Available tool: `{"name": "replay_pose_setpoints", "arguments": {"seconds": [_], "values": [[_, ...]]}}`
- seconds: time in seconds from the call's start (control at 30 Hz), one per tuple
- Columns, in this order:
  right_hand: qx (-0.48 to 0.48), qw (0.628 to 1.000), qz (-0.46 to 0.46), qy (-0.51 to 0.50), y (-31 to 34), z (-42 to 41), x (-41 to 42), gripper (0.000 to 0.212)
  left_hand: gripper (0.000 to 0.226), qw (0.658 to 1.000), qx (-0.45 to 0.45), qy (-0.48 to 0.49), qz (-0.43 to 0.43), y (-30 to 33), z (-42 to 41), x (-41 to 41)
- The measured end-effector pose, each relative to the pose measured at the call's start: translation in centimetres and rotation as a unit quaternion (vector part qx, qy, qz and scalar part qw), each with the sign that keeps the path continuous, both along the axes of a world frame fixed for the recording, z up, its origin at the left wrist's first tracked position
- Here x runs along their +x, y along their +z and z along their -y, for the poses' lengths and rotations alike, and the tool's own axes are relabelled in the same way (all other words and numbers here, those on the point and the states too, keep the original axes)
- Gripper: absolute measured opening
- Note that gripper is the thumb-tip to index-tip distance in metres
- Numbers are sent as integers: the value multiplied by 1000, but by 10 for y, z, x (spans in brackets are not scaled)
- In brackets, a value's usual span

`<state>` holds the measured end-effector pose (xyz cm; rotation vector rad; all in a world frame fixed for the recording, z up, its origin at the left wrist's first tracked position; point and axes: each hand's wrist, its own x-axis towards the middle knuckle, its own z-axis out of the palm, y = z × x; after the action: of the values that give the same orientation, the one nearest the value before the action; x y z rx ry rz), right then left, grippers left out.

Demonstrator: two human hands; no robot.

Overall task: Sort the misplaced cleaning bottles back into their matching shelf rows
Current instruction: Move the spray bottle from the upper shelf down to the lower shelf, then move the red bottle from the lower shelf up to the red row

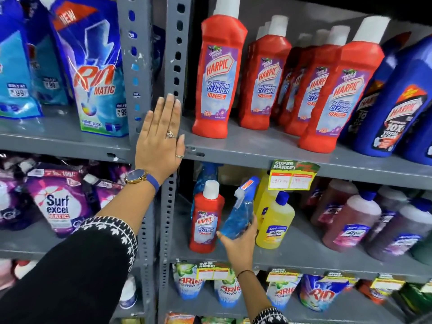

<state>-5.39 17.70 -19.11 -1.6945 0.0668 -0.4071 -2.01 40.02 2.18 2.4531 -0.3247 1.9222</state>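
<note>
I see the grey steel shelving with its perforated upright [171,73] dividing two bays; on the upper shelf [268,148] the front edge is bare to the left of the first red Harpic bottle [218,76], and there is open room between that bottle and the upright. The red row [311,90] runs right along that shelf to the blue Harpic bottles [395,106] at its right end. My left hand [161,139] is spread flat, fingers straight and together, palm pressed on the upright where the upper shelf edge meets it; it holds nothing. The left forearm rises from the lower left in a black sleeve [77,265], with a watch [136,176] at the wrist. On the middle shelf [292,253], near its left end, a lone red Harpic bottle [205,218] stands upright, just beside the blue spray bottle [240,211] that my right hand [240,244] has hold of. That hand is curled around the lower body of the spray bottle, thumb on the left side and fingers wrapping the right; the bottle tilts with its nozzle up and to the right, just left of the yellow Lizol bottles [273,220]. Another blue spray bottle [205,174] stands behind the lone red one. The right forearm comes up from the bottom edge, wrist straight. Darker Lizol bottles [350,223] fill the right part of the middle shelf, leaving a free strip along its front edge.
</note>
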Motion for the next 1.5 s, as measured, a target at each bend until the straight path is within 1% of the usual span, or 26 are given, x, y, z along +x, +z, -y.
{"name": "replay_pose_setpoints", "arguments": {"seconds": [0.1,0.4,0.53,0.8,0.9,1.03,1.1,1.2,1.27,1.4,1.5], "values": [[-1,1000,-3,3,0,4,15,105,62,1000,-2,-2,-2,1,0,-1],[-2,999,-34,-21,-23,4,31,108,61,1000,0,8,-10,0,-1,0],[-20,998,-53,-14,-26,5,35,109,63,1000,-1,13,-15,0,0,-1],[-44,997,-59,2,-24,6,28,114,63,1000,-4,15,-18,1,1,-2],[-44,998,-45,-26,-20,3,17,104,63,1000,-5,15,-20,1,1,-3],[-59,990,14,-130,-21,-17,-8,70,62,1000,-5,15,-17,1,1,-2],[-46,992,29,-110,-12,-38,-20,64,62,1000,-6,14,-12,1,1,-2],[-3,998,21,-56,5,-70,-23,75,62,1000,-7,9,-8,1,1,-2],[4,998,12,-60,11,-86,-17,87,62,1000,-6,9,-9,1,1,-2],[-69,989,-48,-123,18,-104,-2,104,62,1000,-5,9,-11,1,1,-2],[-93,984,-73,-134,15,-107,5,110,62,1000,-4,6,-7,1,0,-2]]}}
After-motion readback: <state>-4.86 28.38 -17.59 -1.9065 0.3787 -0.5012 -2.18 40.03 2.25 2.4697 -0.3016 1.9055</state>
